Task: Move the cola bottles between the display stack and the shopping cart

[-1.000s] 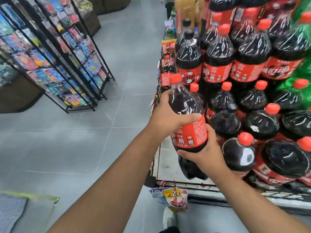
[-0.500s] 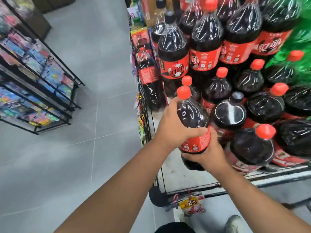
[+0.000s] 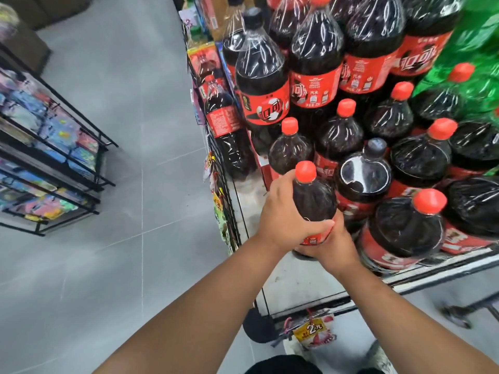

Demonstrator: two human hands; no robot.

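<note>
Cola bottle [image 3: 313, 201], gripped by your left hand [image 3: 286, 220] and right hand [image 3: 336, 245], is at the bare front-left corner of the display stack [image 3: 294, 287]; this transfer looks midway, other bottles [image 3: 405, 228] stand stacked

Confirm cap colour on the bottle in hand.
Red; the cap on the held bottle shows clearly in the head view.

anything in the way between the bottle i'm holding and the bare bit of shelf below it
Nothing visible. The bottle, gripped by the left hand and right hand, is over a bare patch of shelf; the neighbouring bottle stands to its right, not beneath. The hands hide its base.
</note>
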